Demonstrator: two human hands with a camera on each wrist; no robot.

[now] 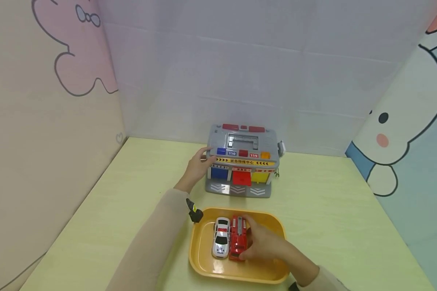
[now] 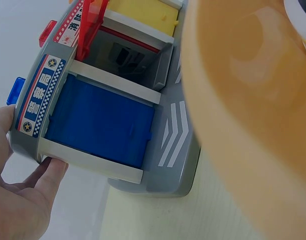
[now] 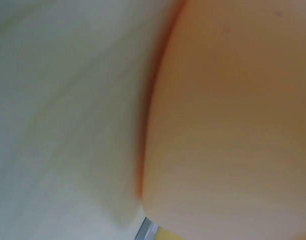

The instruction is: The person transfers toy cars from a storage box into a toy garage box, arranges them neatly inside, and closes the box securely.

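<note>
The grey toy garage (image 1: 241, 162) stands with one edge in the left hand's (image 1: 195, 168) fingers; nearest them its blue door (image 2: 100, 120) is down, the red door (image 1: 242, 178) beyond swung open. A red toy truck (image 1: 238, 237) lies top up between the right hand's (image 1: 264, 241) thumb and fingers.

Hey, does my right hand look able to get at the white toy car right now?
Probably not directly: your right hand grips the red toy truck, which lies between it and the white toy car.
</note>
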